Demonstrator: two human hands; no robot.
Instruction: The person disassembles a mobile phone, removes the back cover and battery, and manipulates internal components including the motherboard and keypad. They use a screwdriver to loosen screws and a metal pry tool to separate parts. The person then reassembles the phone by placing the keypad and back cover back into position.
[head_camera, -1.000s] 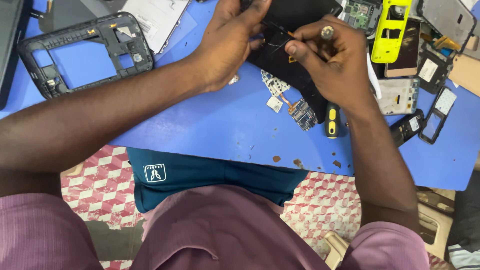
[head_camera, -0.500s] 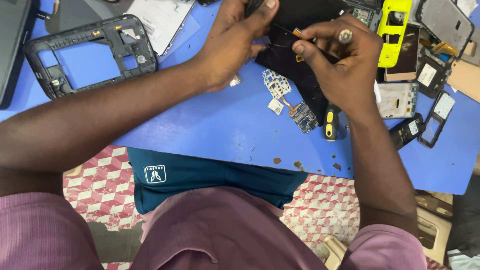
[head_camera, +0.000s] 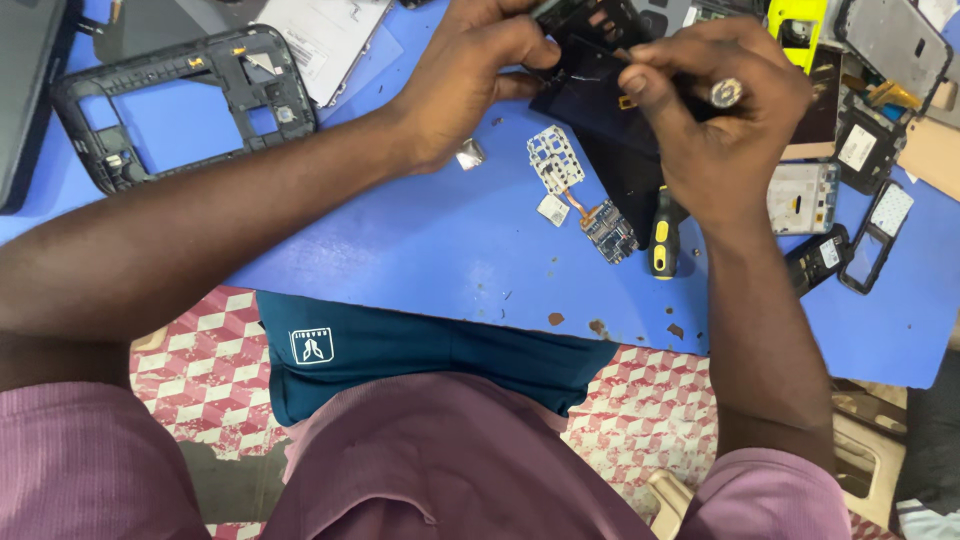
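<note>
Both hands work at the far edge of the blue mat (head_camera: 400, 260), over a dark, opened handset body (head_camera: 600, 110). The left hand (head_camera: 470, 75) is closed on the near-left edge of that body, apparently to steady it and tilt it toward the tool. The right hand (head_camera: 715, 120) pinches a thin tool with a round metal end cap (head_camera: 727, 93), fingers clamped together on the shaft, tip directed into the body; the contact point itself is hidden behind the fingers, so the exact spot cannot be told. Just beside the body, nearer the person, lie a perforated metal shield (head_camera: 553, 160) and a small circuit board (head_camera: 608, 230), set apart from the work, likely to keep loose parts in reach. A yellow-handled screwdriver (head_camera: 662, 238) lies on the mat under the right wrist. An empty black tablet frame (head_camera: 185, 100) lies well to the left, holding nothing. Several phone shells and frames (head_camera: 805, 195) are spread at the right; no tray or box appears.
</note>
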